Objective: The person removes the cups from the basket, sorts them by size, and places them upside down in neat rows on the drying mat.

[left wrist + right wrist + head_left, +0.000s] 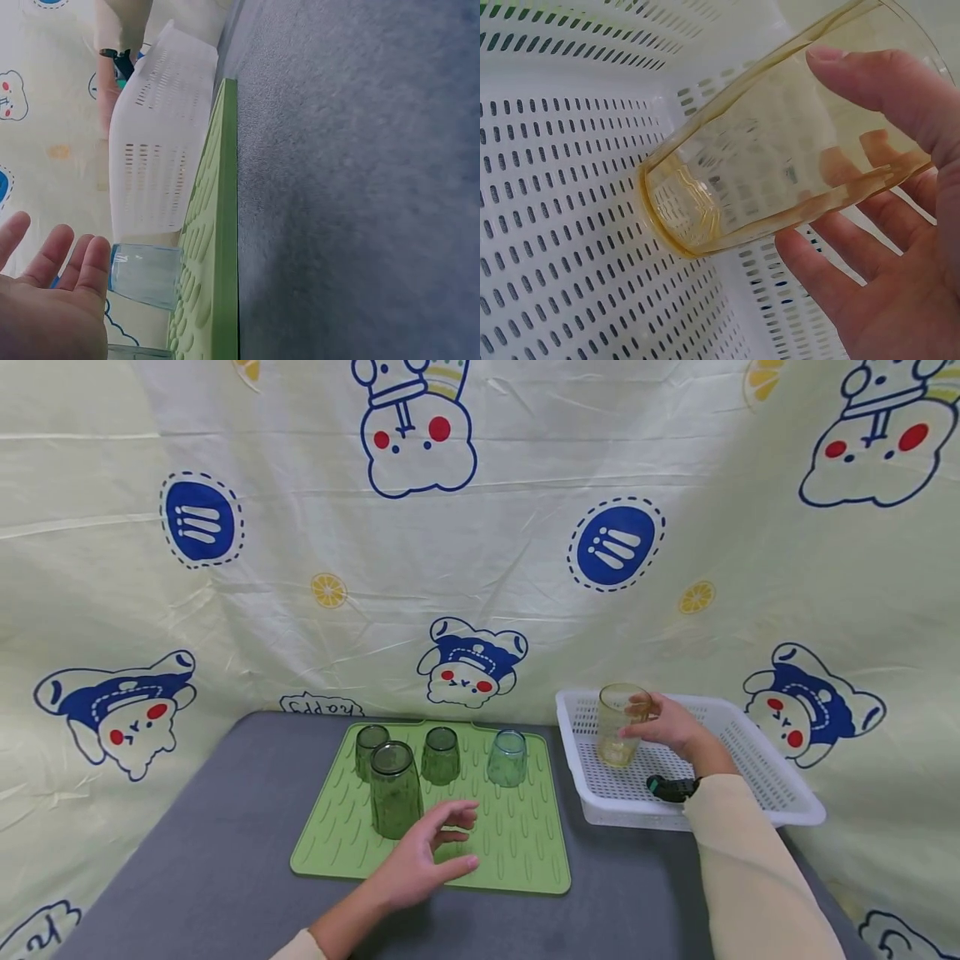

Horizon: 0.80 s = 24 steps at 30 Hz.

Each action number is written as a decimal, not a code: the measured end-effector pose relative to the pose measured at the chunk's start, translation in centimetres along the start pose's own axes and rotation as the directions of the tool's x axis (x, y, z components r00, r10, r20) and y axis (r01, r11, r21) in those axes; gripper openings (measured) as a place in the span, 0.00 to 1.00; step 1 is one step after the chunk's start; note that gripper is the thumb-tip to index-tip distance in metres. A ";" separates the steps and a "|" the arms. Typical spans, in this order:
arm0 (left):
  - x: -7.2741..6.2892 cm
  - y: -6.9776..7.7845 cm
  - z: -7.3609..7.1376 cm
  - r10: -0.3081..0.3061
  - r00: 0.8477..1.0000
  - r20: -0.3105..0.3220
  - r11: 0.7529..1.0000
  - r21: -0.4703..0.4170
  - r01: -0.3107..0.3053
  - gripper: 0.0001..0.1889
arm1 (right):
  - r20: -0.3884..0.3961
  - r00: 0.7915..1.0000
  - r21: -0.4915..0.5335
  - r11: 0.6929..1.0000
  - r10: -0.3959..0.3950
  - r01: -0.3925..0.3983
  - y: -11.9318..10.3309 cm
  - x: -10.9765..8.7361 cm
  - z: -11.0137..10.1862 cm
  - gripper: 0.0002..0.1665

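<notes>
My right hand (pixel 667 727) holds a tall amber-tinted drinking glass (pixel 617 727) inside the white basket (pixel 630 810). In the right wrist view its thumb (pixel 885 82) lies on one side of the glass near the mouth, fingers on the other; the glass base is close to the basket floor. My left hand (pixel 420 860) hovers over the front of the green mat (pixel 517 860), fingers loosely bent and holding nothing. Nearest to it stands a tall dark green glass (pixel 395 793). Behind are two short green glasses (pixel 371 752) and a short blue glass (pixel 507 760), apparently mouth down.
The perforated basket stands on the grey table (pixel 217 827), right of the mat and close against the printed curtain (pixel 525 552). On the right wrist is a black band (pixel 671 788). The curtain rises behind the table and along its sides.
</notes>
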<state>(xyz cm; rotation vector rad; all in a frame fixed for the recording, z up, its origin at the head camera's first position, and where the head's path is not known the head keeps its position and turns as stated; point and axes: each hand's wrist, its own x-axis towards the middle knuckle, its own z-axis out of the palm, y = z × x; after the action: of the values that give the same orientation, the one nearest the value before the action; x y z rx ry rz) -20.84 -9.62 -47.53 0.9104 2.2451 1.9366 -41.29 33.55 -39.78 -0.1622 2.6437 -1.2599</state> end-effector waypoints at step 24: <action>4.7 -0.4 0.4 -0.074 0.997 0.001 0.991 -0.107 0.074 0.36 | -0.058 0.987 -0.013 0.989 -0.149 0.149 -2.7 -4.0 0.2 0.54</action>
<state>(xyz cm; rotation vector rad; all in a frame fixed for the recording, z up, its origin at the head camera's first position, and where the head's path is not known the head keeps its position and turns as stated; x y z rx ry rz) -24.70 -7.16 -46.40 0.8000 2.1203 2.0048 -37.28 32.44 -37.28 -0.3351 2.7317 -1.3177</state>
